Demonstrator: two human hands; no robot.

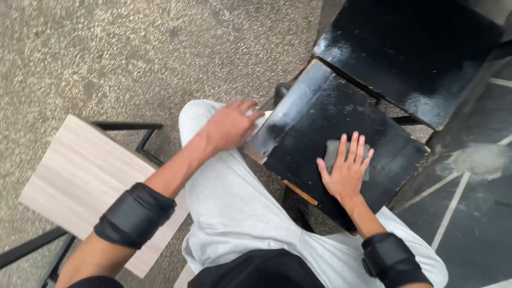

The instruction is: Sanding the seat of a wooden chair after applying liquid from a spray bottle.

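A glossy black board [314, 117] lies tilted across my lap. My left hand [229, 125] grips its near-left corner, fingers curled over the edge, resting on my knee in light grey trousers [234, 202]. My right hand [346, 168] lies flat, fingers spread, pressing a small grey pad [333, 150] against the board's surface. The pad is mostly hidden under my palm. Both forearms wear black wrist bands.
A second black board [410, 48] sits beyond the first, at the upper right. A pale wood-topped table [80, 181] with a black metal frame stands at my left. Speckled grey floor [133, 48] lies ahead; dark tiled floor [469, 213] with pale lines is at right.
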